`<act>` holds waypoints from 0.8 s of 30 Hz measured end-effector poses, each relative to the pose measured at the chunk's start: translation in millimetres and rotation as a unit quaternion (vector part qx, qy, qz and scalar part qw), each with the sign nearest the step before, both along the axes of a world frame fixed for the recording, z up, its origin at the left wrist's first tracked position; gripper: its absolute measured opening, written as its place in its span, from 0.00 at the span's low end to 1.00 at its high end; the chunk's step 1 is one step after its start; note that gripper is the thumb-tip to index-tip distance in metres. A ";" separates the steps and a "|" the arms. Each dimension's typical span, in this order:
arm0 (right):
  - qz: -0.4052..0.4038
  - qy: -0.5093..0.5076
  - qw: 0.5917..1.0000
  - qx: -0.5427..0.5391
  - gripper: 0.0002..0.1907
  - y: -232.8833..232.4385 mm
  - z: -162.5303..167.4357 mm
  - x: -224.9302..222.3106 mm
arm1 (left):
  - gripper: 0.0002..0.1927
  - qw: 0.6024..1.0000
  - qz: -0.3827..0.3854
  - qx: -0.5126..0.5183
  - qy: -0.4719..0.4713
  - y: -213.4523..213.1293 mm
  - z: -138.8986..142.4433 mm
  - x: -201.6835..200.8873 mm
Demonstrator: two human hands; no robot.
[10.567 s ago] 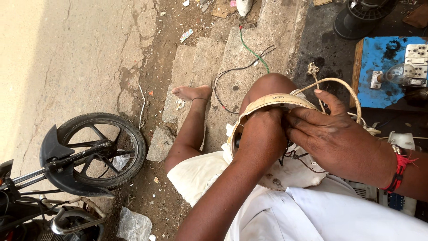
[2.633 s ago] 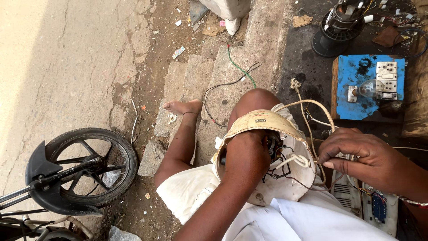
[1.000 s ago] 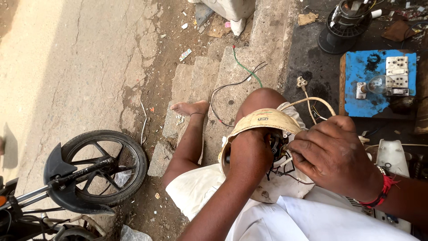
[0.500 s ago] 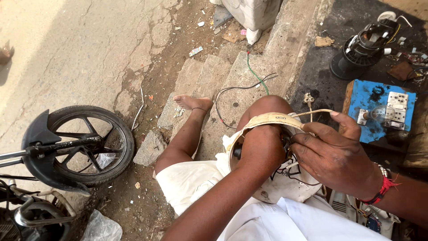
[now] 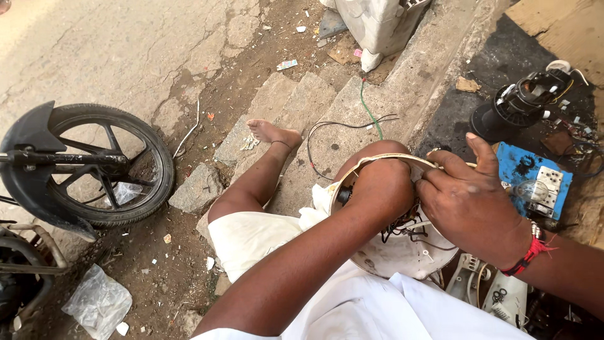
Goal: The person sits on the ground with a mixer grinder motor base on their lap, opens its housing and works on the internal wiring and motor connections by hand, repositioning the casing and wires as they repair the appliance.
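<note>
Bright, soft daylight; edges perhaps slightly distorted.

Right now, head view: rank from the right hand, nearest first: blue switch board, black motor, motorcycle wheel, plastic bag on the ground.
1. Blue switch board, just beside the right hand.
2. Black motor, above it at top right.
3. Motorcycle wheel, far left.
4. Plastic bag, bottom left corner.

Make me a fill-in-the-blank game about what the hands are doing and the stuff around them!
1. Both hands, the left hand and the right hand, work on a round white casing resting on the person's ____.
2. The right wrist wears a ____ thread band.
3. At the left stands a black ____ with a mudguard.
4. The board with sockets at the right is painted ____.

Missing words: lap; red; wheel; blue
</note>
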State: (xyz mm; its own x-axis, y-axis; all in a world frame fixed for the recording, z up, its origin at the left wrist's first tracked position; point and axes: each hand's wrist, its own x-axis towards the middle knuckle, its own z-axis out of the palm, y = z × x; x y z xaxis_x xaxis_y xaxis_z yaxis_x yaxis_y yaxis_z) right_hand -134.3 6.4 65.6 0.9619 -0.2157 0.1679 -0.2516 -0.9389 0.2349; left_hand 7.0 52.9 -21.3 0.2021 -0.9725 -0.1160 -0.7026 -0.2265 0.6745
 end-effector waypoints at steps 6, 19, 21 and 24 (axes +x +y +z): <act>0.000 0.066 0.997 -0.028 0.06 -9.9 -0.5 17.6 | 0.10 0.999 0.018 -0.028 -0.028 -11.5 -6.7 5.6; -0.004 0.054 0.998 -0.011 0.05 -12.2 -7.4 24.8 | 0.11 0.999 -0.010 0.033 -0.010 -20.1 -5.7 11.4; -0.007 0.059 0.998 -0.017 0.04 -12.3 -8.7 24.4 | 0.12 0.999 -0.008 0.031 -0.010 -21.0 -6.4 11.5; -0.011 0.057 0.998 -0.022 0.04 -12.5 -9.9 23.5 | 0.12 0.999 0.000 0.030 -0.010 -23.1 -7.3 12.0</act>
State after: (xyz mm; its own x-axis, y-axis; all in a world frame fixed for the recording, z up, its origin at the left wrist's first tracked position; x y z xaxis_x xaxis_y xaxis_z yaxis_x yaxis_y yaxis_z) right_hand -110.8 -6.1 55.7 0.9704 -0.2316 0.0683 -0.2413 -0.9216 0.3041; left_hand 19.0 29.8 -28.6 0.2042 -0.9639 -0.1708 -0.7156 -0.2660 0.6459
